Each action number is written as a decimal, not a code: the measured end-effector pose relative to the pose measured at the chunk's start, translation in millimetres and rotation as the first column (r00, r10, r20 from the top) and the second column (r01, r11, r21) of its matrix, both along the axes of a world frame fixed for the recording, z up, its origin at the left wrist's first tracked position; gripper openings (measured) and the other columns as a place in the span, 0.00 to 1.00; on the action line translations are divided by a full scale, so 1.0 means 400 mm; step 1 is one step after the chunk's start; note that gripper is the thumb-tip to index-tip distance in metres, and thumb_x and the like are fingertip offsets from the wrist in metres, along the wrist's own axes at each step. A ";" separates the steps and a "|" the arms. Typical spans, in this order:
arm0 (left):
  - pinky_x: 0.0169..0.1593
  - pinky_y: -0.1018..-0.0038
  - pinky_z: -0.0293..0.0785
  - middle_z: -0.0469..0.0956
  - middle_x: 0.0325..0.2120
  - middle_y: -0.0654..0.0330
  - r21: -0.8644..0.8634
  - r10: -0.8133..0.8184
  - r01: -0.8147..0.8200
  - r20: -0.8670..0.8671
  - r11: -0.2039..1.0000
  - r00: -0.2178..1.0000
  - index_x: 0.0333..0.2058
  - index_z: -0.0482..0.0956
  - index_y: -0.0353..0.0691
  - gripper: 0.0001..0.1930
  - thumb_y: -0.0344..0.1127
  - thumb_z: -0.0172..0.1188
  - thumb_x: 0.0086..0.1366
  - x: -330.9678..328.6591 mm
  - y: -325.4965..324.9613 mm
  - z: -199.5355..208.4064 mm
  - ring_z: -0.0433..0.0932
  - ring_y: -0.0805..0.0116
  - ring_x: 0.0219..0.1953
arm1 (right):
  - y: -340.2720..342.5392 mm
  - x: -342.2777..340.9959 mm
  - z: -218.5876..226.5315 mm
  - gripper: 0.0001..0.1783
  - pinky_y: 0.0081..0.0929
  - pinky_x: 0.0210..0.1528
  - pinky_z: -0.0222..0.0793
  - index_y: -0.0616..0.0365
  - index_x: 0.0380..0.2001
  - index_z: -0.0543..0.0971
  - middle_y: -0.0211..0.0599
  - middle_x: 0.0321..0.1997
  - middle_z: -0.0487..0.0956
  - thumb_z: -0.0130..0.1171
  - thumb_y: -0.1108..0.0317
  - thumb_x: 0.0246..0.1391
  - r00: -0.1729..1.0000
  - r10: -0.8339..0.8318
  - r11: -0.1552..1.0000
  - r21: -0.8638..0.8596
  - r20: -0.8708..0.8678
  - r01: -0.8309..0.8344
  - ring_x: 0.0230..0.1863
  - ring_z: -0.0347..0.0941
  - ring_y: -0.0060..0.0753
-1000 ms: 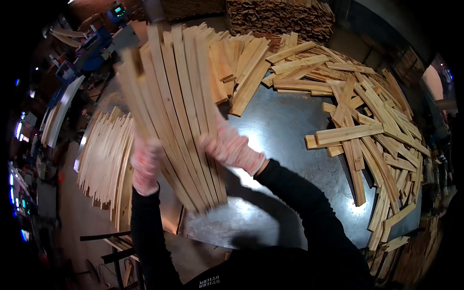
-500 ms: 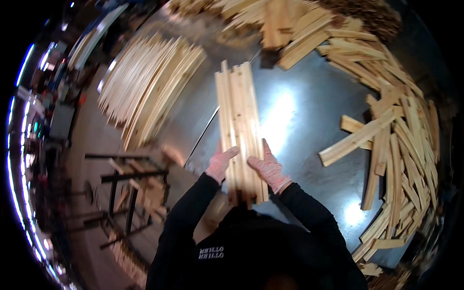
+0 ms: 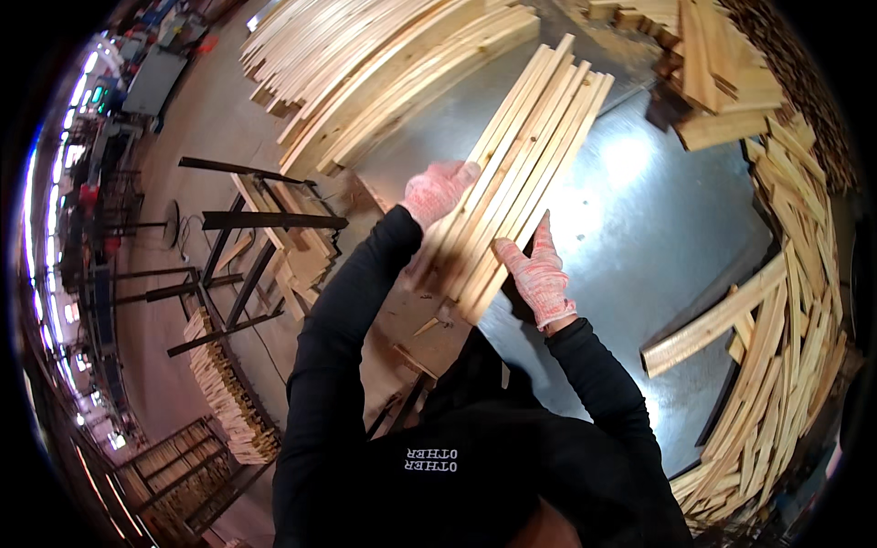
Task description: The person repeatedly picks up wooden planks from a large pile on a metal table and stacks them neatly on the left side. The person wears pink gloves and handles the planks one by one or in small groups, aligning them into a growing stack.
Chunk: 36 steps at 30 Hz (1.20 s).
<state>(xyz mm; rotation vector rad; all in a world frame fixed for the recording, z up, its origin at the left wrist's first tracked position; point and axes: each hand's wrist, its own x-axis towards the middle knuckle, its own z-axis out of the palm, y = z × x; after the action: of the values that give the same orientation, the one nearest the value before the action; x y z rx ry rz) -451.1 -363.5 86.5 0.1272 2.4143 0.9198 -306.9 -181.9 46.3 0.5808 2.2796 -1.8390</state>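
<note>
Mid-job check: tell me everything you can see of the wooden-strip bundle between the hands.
The wooden-strip bundle is several long, narrow, pale-yellow pieces side by side, lengthwise, with a few dark knots and uneven far ends. It slants from lower left to upper right, partly over the metal tabletop; contact there is unclear. The gloved left hand holds its left side; the gloved right hand's thumb touches its right.

Free tabletop [image 3: 630, 247] between bundle [image 3: 527, 169] and heap [image 3: 776, 365]
</note>
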 end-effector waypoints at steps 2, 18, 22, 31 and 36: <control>0.60 0.65 0.69 0.80 0.52 0.46 0.078 0.078 -0.079 0.006 0.994 0.997 0.58 0.78 0.44 0.32 0.63 0.47 0.71 -0.058 -0.082 -0.022 0.76 0.49 0.57 | -0.064 -0.070 0.054 0.55 0.38 0.66 0.65 0.67 0.74 0.48 0.60 0.66 0.70 0.69 0.58 0.54 0.997 0.053 0.996 -0.065 -0.049 -0.056 0.65 0.69 0.52; 0.69 0.51 0.57 0.70 0.61 0.43 -0.665 -0.404 -0.093 -0.552 0.741 0.730 0.65 0.66 0.36 0.42 0.53 0.68 0.57 -0.042 -0.106 -0.020 0.65 0.43 0.65 | 0.383 -0.148 0.025 0.54 0.49 0.77 0.41 0.62 0.74 0.53 0.58 0.77 0.55 0.63 0.44 0.54 0.910 -0.406 0.327 0.918 -0.080 0.226 0.78 0.46 0.57; 0.65 0.51 0.66 0.70 0.60 0.39 -0.144 -0.248 0.208 -0.712 0.967 0.657 0.65 0.64 0.29 0.39 0.43 0.68 0.61 0.095 0.134 0.007 0.71 0.42 0.61 | 0.755 0.170 -0.083 0.55 0.50 0.74 0.49 0.60 0.74 0.52 0.62 0.75 0.55 0.65 0.45 0.52 0.604 -0.797 0.154 0.965 -0.005 0.210 0.76 0.51 0.60; 0.48 0.72 0.75 0.76 0.41 0.60 0.791 -0.384 0.016 0.279 0.612 0.880 0.65 0.65 0.32 0.28 0.43 0.54 0.73 0.560 0.745 -0.202 0.76 0.70 0.42 | 0.911 0.392 0.115 0.50 0.43 0.58 0.71 0.64 0.69 0.60 0.61 0.55 0.78 0.67 0.49 0.49 0.708 -0.588 0.753 0.586 0.392 0.301 0.59 0.75 0.57; 0.48 0.65 0.77 0.73 0.43 0.61 0.710 -0.441 -0.391 0.684 0.586 0.581 0.63 0.66 0.41 0.32 0.60 0.50 0.74 0.822 0.847 -0.337 0.76 0.66 0.44 | 0.913 0.386 0.191 0.46 0.43 0.61 0.69 0.59 0.64 0.70 0.56 0.56 0.79 0.57 0.33 0.55 0.902 -0.051 0.844 0.501 0.428 -0.190 0.58 0.75 0.56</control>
<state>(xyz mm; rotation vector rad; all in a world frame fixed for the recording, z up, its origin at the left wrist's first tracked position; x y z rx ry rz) -122.1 -24.8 -48.2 0.0435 0.9350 1.5894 -152.5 183.2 122.7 0.8591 2.4269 -0.8868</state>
